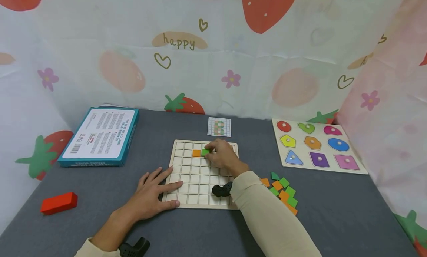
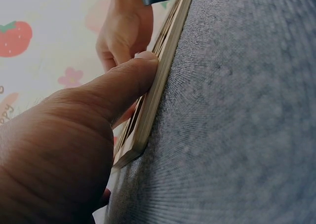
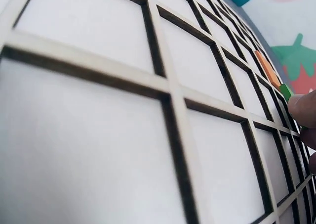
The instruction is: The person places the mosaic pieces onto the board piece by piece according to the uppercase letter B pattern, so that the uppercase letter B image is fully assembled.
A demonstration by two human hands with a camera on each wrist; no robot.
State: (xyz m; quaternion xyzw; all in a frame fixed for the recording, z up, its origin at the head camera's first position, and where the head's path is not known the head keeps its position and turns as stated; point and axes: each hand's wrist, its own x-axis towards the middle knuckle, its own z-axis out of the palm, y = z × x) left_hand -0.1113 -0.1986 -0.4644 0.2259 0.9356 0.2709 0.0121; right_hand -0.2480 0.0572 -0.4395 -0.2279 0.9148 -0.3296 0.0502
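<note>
A wooden grid board [image 1: 193, 200] with white square cells lies on the table. One orange square tile [image 1: 197, 153] sits in a cell of its second row from the far edge. Right beside that tile, my right hand [image 1: 222, 155] pinches a green tile [image 1: 205, 152] at its right end, close over the board. In the right wrist view, a fingertip [image 3: 302, 108] is against the green tile [image 3: 286, 91], which partly hides behind it. My left hand [image 1: 151, 195] rests with spread fingers on the board's near left edge; its thumb [image 2: 133, 73] presses the rim in the left wrist view.
Several loose orange and green tiles [image 1: 288, 192] lie right of the board, partly behind my right sleeve. A small pattern card [image 1: 227, 128] lies beyond the board. A shape puzzle [image 1: 333, 160] is at right, a teal-edged box [image 1: 93, 136] and a red block [image 1: 59, 204] at left.
</note>
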